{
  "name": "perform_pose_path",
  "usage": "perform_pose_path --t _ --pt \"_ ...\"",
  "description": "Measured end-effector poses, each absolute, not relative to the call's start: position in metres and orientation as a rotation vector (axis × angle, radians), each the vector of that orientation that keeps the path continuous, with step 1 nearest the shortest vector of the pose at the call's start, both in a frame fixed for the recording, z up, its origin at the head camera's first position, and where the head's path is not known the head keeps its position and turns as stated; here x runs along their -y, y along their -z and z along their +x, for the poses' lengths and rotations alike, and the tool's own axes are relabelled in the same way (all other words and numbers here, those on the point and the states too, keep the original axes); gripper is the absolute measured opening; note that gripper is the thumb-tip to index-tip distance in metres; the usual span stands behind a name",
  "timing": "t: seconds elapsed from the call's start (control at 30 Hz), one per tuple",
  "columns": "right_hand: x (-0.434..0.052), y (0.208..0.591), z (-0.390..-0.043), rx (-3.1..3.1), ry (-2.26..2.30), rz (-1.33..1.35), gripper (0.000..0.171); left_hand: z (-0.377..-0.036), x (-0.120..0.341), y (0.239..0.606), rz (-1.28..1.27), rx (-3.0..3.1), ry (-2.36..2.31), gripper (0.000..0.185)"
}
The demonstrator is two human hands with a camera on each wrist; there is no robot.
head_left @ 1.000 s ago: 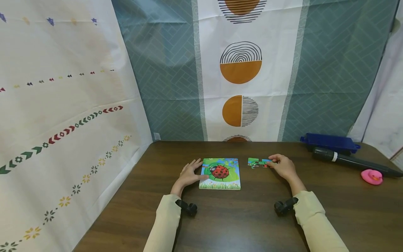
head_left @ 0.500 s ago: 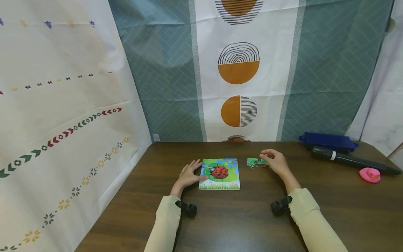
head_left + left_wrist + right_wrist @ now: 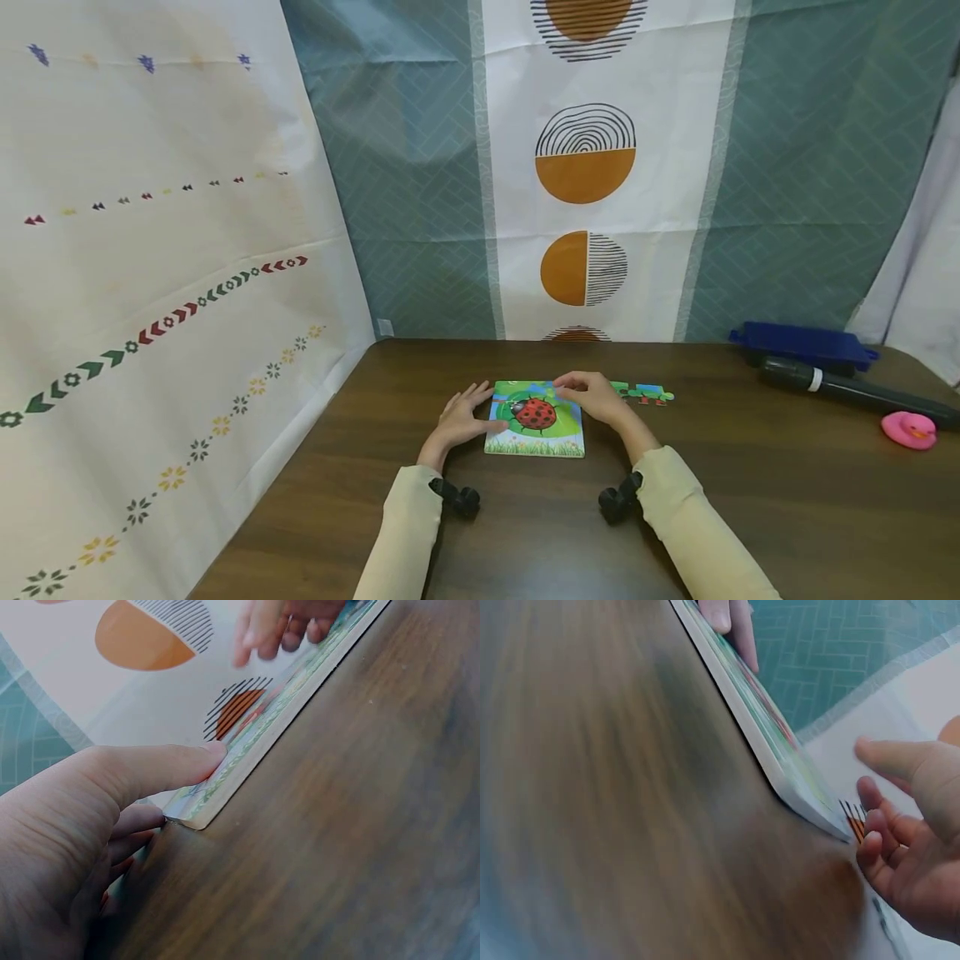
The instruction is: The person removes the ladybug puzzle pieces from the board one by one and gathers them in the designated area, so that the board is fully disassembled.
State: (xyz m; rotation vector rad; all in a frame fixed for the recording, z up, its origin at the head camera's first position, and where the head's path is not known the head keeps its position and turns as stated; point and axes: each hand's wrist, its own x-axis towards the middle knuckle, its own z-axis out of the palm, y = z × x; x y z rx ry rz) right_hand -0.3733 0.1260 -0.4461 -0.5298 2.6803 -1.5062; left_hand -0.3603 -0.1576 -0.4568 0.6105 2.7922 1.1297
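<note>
A square ladybug picture board [image 3: 534,417] lies flat on the table. My left hand [image 3: 462,419] rests at its left edge, with the thumb on the top face and the other fingers spread along the side. Over the far right corner of the board hovers my right hand [image 3: 600,400]. In the right wrist view its thumb [image 3: 900,759] stands apart from the loosely bent fingers, and I see nothing between them. To the right of the board lie joined jigsaw pieces [image 3: 651,390], green, blue and red, partly hidden behind the right hand.
On the right side of the brown table [image 3: 525,533] lie a blue plastic tray-like item [image 3: 806,343], a long black object with a white band [image 3: 862,390] and a pink rubber duck [image 3: 909,430]. Patterned cloths [image 3: 420,208] hang behind and to the left.
My right hand has moved left, from the jigsaw pieces to above the board's far right corner. My left hand stays at the board's left edge. The head view has shifted slightly.
</note>
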Motion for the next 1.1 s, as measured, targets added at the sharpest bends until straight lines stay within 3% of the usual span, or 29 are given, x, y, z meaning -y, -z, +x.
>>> perform_pose_path --t 0.87,1.1 --pt "-0.115 0.450 -0.368 -2.740 1.256 -0.594 0.029 -0.363 0.158 0.458 0.613 -2.807 -1.123 0.079" --pt "-0.112 0.451 -0.365 -2.741 1.288 -0.488 0.028 -0.362 0.157 0.458 0.606 -2.810 -1.113 0.078"
